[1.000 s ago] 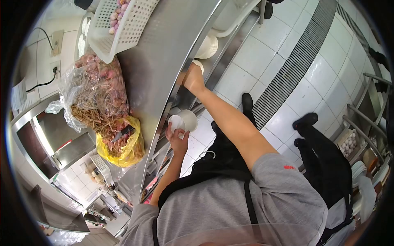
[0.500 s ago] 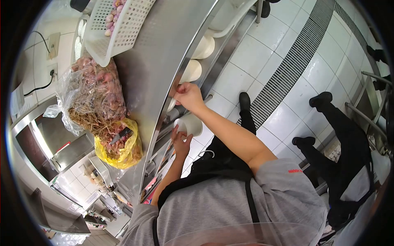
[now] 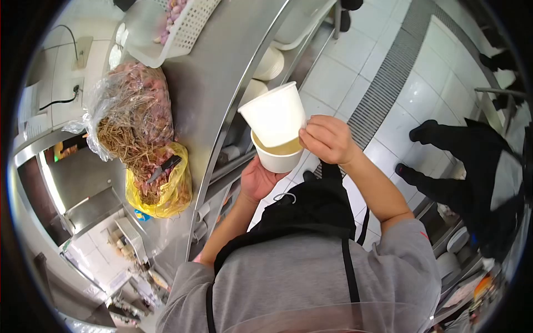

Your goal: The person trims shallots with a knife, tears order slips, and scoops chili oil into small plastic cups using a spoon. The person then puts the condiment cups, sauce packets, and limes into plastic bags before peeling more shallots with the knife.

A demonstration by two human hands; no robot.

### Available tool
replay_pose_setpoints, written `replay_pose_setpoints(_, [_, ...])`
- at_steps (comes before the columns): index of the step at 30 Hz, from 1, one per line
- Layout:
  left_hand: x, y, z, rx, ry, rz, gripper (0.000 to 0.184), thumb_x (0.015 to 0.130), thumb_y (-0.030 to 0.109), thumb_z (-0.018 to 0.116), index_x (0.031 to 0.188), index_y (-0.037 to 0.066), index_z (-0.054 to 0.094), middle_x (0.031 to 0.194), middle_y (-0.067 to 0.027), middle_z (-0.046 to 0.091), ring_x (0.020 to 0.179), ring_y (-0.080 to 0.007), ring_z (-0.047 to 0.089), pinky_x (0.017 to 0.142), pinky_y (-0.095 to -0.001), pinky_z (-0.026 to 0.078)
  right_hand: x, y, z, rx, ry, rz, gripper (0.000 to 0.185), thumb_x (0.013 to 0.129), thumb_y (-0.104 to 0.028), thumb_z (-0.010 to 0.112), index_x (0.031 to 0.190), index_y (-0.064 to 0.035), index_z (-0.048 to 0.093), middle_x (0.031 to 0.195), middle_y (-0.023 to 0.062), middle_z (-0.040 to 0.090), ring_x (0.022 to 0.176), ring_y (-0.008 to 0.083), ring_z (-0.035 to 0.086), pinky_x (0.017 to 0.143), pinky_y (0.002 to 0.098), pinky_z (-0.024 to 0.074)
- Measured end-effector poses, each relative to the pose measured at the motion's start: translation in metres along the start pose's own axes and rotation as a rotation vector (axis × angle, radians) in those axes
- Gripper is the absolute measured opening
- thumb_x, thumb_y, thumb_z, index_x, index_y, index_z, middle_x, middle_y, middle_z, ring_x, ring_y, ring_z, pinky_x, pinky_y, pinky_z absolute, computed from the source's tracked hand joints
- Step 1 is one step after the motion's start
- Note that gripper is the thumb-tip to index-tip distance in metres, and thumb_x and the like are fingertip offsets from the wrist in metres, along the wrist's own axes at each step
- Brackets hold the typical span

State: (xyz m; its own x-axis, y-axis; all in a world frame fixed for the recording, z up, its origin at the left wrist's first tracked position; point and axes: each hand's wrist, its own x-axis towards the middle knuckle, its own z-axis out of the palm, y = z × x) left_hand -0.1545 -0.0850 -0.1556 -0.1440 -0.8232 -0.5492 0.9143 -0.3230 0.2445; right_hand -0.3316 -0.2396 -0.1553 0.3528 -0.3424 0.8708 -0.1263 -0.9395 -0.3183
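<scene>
My left hand (image 3: pixel 259 180) is wrapped round the side and underside of a white tub (image 3: pixel 279 159), past the counter's front edge. A second white tub (image 3: pixel 273 114) sits tilted, partly inside the mouth of the first. My right hand (image 3: pixel 328 140) pinches at the right side of the two tubs, near the lower tub's rim; its fingertips are partly hidden. Behind them, more white tubs (image 3: pixel 270 63) stand on the shelf under the counter.
The steel counter (image 3: pixel 205 72) carries a white basket (image 3: pixel 186 36) of shallots, a clear bag (image 3: pixel 144 100) and a yellow bag (image 3: pixel 183 188) with a knife (image 3: pixel 164 168) on it. Another person (image 3: pixel 472 161) in dark trousers stands at the right, beyond the floor drain (image 3: pixel 383 86).
My right hand has moved from the shelf edge to the tubs in front of me. A tilted tub now sits in the one at my left hand, which is raised. The other person has shifted.
</scene>
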Motion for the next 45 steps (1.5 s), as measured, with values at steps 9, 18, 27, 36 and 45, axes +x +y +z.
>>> replay_pose_setpoints(9, [-0.034, 0.006, 0.055, 0.114, -0.559, -0.027, 0.061, 0.084, 0.037, 0.042, 0.133, 0.004, 0.026, 0.134, -0.0153, 0.034, 0.117, -0.0344, 0.042, 0.094, -0.0517, 0.036, 0.074, -0.140, -0.123, -0.171, -0.091, -0.475, 0.011, 0.066, -0.009, 0.059, 0.077, -0.0086, 0.060, 0.079, 0.0044, 0.053, 0.079, 0.0184, 0.055, 0.066, 0.0297, 0.0488])
replay_pose_setpoints(18, [-0.078, -0.020, 0.045, 0.287, -0.543, 0.016, 0.056, 0.088, 0.038, 0.031, 0.135, 0.008, 0.024, 0.137, -0.0129, 0.030, 0.124, -0.0313, 0.033, 0.097, -0.0521, 0.030, 0.069, -0.222, -0.115, -0.263, -0.423, 0.184, 0.042, 0.063, -0.029, 0.072, 0.098, -0.0120, 0.055, 0.091, 0.0065, 0.052, 0.095, 0.0277, 0.051, 0.077, 0.0443, 0.0390])
replay_pose_setpoints(27, [-0.040, -0.036, -0.007, 0.655, -0.338, -0.169, 0.050, 0.091, 0.039, 0.036, 0.128, 0.005, 0.033, 0.121, -0.0177, 0.047, 0.106, -0.0291, 0.052, 0.085, -0.0419, 0.045, -0.051, -0.236, -0.097, -0.216, -0.389, 0.770, 0.013, 0.071, -0.013, 0.058, 0.079, -0.0047, 0.051, 0.085, 0.0108, 0.053, 0.084, 0.0304, 0.054, 0.067, 0.0399, 0.0469])
replay_pose_setpoints(36, [-0.069, -0.087, -0.010, 0.741, -0.122, -0.381, 0.057, 0.087, 0.044, 0.043, 0.131, 0.010, 0.031, 0.124, -0.0152, 0.043, 0.109, -0.0315, 0.045, 0.087, -0.0429, 0.040, -0.104, -0.316, -0.167, 0.022, -0.018, 1.331, 0.021, 0.078, -0.021, 0.059, 0.083, -0.0002, 0.056, 0.077, 0.0157, 0.059, 0.076, 0.0302, 0.057, 0.067, 0.0346, 0.0459])
replay_pose_setpoints(45, [-0.046, -0.069, 0.053, 0.514, -0.368, -0.105, 0.051, 0.089, 0.033, 0.041, 0.131, 0.008, 0.028, 0.124, -0.0143, 0.044, 0.112, -0.0282, 0.045, 0.094, -0.0398, 0.038, -0.035, -0.232, -0.103, -0.156, -0.394, 0.777, 0.029, 0.076, -0.032, 0.063, 0.072, -0.0042, 0.056, 0.078, 0.0096, 0.056, 0.071, 0.0257, 0.054, 0.060, 0.0348, 0.0434])
